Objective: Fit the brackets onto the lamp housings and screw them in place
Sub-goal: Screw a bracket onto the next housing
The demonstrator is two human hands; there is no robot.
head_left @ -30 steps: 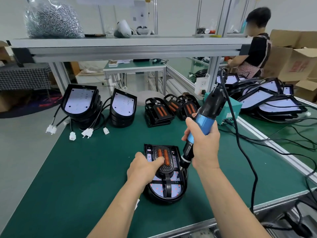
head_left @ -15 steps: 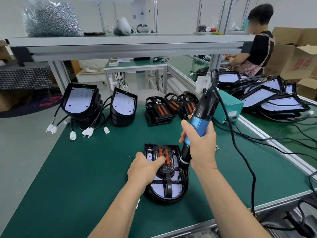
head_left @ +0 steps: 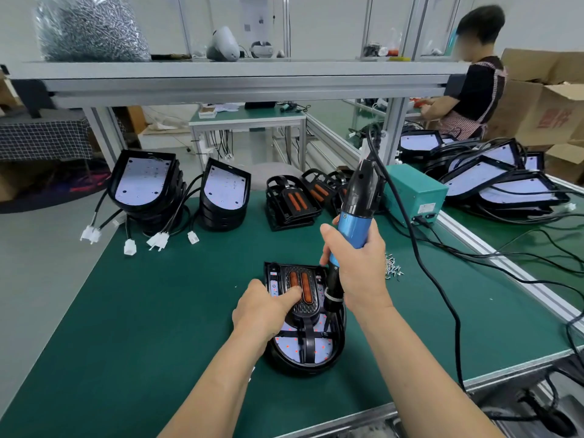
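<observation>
Ideally the electric screwdriver (head_left: 354, 224) stands square over the screw and bears straight down while the bracket (head_left: 307, 309) is pinned against creeping. The right hand (head_left: 358, 268) wraps round the driver's blue barrel, its tip hidden at the bracket's right edge. The left hand (head_left: 264, 308) presses a finger onto the bracket; whether its other fingers grip anything I cannot tell. The lamp housing (head_left: 317, 365) lies near the green counter's (head_left: 158, 311) front edge: a rounded black shell and a pale red-dotted board, crossed by the bracket with two orange strips.

bare mat (head_left: 164, 311) left, loose screws (head_left: 392, 269) and cord (head_left: 442, 298) right
</observation>
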